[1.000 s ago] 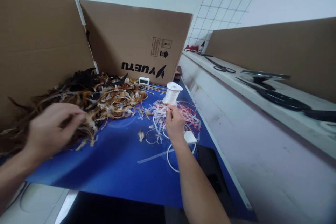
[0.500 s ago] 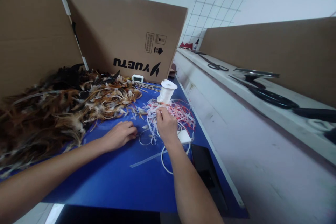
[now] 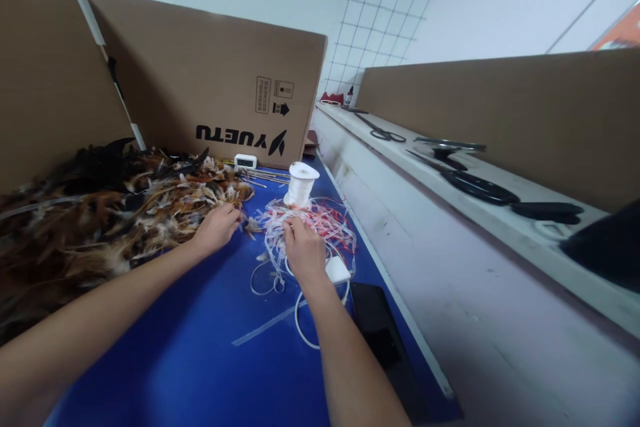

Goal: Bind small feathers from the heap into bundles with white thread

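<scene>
My left hand [image 3: 219, 228] is at the right edge of a large heap of brown, black and cream feathers [image 3: 150, 213]. Its fingers are curled together, and whatever lies between them is hidden. Over a tangle of thin clear and red plastic strips [image 3: 333, 223], my right hand [image 3: 305, 250] pinches with thumb and fingers among the strips. Just behind that tangle, a white spool [image 3: 301, 185] stands upright. Some small loose feather bits [image 3: 251, 225] lie between the two hands.
A white charger block [image 3: 337, 270] with its cable and a black phone [image 3: 383, 323] lie to the right on the blue tabletop [image 3: 200, 360]. Thin sticks [image 3: 267, 175] and a small white digital display [image 3: 245, 161] sit before the cardboard panel [image 3: 200, 73]. Scissors [image 3: 387, 135] rest on the right ledge.
My left hand has moved forward from the bare tabletop to the feather heap's edge. My right hand stays at the strips. The whole view has shifted slightly.
</scene>
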The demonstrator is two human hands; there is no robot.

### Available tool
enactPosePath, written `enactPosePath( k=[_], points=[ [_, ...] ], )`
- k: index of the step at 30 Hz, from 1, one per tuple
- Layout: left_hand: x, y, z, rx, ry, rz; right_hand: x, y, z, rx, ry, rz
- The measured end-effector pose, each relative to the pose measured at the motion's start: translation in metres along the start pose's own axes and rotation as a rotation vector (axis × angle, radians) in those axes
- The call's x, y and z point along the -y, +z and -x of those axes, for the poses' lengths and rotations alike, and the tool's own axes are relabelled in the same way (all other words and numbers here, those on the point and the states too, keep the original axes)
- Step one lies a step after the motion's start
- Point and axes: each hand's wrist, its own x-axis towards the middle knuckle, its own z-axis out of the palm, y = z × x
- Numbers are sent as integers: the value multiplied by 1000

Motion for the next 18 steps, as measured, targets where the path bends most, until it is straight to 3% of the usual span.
enactPosePath(
  k=[9,14,18],
  points=[
    [-26,13,-14,72,31,58,-6,5,-1,-43,-24,93],
    [-19,20,-22,78,-75,237,-6,8,-1,-62,-39,100],
    [-12,17,-29,46,-237,424,-7,11,-1,-54,-30,92]
  ],
)
